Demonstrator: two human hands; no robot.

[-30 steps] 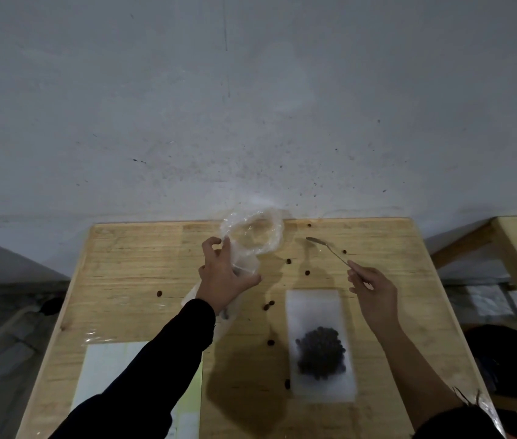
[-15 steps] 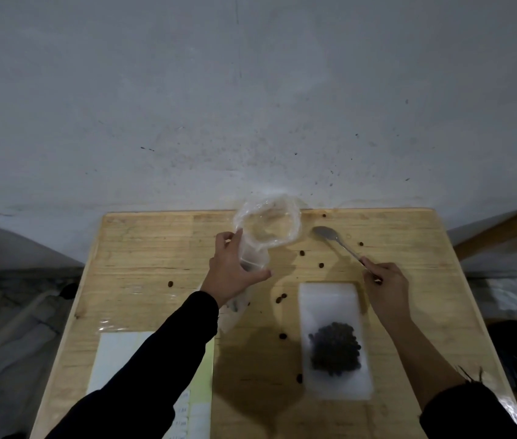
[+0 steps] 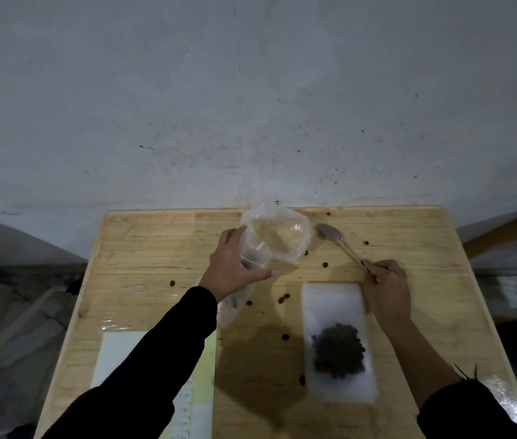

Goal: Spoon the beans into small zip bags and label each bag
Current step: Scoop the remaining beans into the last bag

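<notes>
Clear plastic bag (image 3: 277,237), its lower end hidden under the left hand (image 3: 230,274) gripping it; right hand (image 3: 385,288), just beyond the filled zip bag (image 3: 337,340), pinches a seemingly empty spoon (image 3: 329,232).

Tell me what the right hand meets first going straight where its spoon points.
Probably the open mouth of the crumpled clear plastic bag, just past the silver metal spoon; depth unclear.

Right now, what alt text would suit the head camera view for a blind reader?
A left hand holds a clear plastic bag open over a wooden table while the right hand grips a spoon beside it. A bag of beans lies nearer.
</notes>
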